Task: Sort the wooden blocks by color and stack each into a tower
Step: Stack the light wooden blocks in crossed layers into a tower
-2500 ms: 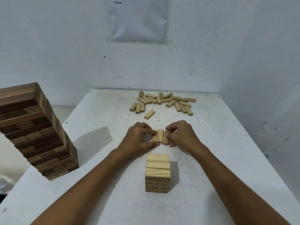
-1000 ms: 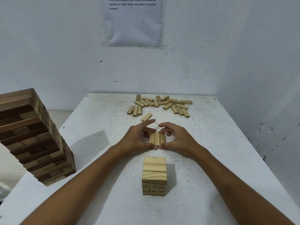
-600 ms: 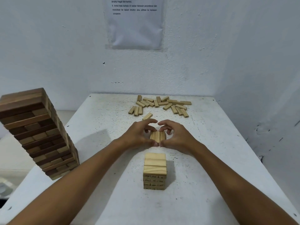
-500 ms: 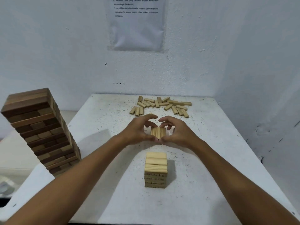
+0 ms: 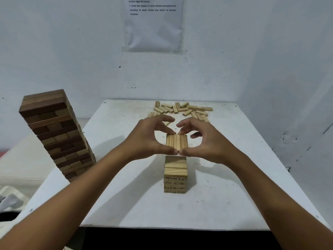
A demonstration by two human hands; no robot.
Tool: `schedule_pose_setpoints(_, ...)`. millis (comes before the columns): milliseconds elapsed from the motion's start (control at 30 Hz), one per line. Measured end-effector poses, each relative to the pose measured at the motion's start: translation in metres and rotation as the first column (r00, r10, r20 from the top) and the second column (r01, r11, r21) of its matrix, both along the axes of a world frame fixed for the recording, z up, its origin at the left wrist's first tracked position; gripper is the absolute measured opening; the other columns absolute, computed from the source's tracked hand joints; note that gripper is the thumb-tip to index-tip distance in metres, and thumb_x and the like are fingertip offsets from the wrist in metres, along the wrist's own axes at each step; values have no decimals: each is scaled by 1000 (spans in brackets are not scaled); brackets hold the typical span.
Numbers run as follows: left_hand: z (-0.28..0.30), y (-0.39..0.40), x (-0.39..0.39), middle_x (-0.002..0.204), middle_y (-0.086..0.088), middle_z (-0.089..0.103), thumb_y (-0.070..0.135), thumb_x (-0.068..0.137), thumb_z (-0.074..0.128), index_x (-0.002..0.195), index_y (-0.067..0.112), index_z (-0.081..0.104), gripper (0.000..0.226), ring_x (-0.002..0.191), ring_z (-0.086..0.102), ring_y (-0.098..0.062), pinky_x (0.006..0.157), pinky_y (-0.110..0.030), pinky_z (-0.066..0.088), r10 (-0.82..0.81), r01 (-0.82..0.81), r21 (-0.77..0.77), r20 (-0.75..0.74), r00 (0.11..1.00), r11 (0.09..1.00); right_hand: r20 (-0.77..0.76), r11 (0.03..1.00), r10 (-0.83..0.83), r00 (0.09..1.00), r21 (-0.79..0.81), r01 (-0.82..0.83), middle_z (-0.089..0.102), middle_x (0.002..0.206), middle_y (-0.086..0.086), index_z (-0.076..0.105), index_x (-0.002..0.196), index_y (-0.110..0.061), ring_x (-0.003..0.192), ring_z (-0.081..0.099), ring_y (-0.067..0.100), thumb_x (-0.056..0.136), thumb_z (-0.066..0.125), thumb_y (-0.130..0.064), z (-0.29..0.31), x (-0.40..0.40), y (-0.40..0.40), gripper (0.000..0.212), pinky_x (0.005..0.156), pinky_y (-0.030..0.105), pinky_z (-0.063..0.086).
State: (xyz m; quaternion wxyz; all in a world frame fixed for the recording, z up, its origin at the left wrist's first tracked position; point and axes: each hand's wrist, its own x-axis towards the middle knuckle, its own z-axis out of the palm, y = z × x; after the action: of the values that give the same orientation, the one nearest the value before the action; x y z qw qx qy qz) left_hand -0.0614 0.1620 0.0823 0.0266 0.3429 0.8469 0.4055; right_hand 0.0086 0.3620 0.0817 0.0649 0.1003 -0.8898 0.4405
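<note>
In the head view, a row of three light blocks [image 5: 177,142] is held side by side at the centre of the frame, lifted off the white table [image 5: 126,195]. The row is clamped between both hands: the left hand [image 5: 149,137] is curled around its left side and the right hand [image 5: 205,139] around its right side, with the two thumbs meeting at the near edge of the row and fingers hooked over its far edge. Just below the held row in the frame, a short light tower [image 5: 175,175] of stacked layers is seen standing on the table, apart from the row. In the upper middle of the frame, near the far edge of the table, a scatter of loose light blocks [image 5: 183,110] is seen lying flat. At the left of the frame, a tall tower of dark and mid-brown blocks [image 5: 55,134] is seen standing on the left edge of the table. A printed sheet [image 5: 153,24] is fixed to the wall at the top centre.
</note>
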Motion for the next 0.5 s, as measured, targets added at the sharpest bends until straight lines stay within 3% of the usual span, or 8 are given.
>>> schedule_pose_setpoints(100, -8, -6, 13, 97, 20, 72, 54, 44, 86, 123, 31, 55, 87, 107, 59, 9, 94, -17, 41, 2, -2, 5, 39, 999, 1000, 35, 1000, 18, 999, 12, -19, 63, 108, -14, 56, 118, -34, 108, 55, -2, 61, 79, -31, -6, 11, -6, 62, 91, 22, 46)
schedule_pose_setpoints(300, -18, -12, 27, 100, 17, 71, 29, 56, 95, 123, 30, 55, 78, 108, 60, 5, 98, -22, 41, 23, -23, -7, 69, 997, 1000, 60, 999, 35, 998, 38, -37, 62, 111, -15, 54, 117, -39, 110, 53, -2, 67, 81, -26, -18, 21, -8, 58, 91, 22, 46)
schedule_pose_setpoints(400, -20, -12, 31, 101, 18, 71, 34, 54, 94, 122, 32, 55, 78, 110, 60, 1, 101, -29, 43, 8, -7, -9, 71, 997, 1000, 69, 998, 31, 997, 48, -34, 61, 112, -17, 54, 117, -39, 109, 52, -5, 68, 81, -26, -21, 24, -9, 58, 89, 19, 45)
schedule_pose_setpoints(500, -21, -12, 34, 100, 20, 71, 49, 48, 88, 120, 35, 55, 81, 109, 60, 3, 100, -26, 43, 1, -1, -1, 75, 997, 1000, 74, 998, 29, 997, 49, -33, 61, 111, -16, 54, 118, -38, 109, 52, -5, 69, 83, -24, -21, 26, -8, 58, 90, 20, 45)
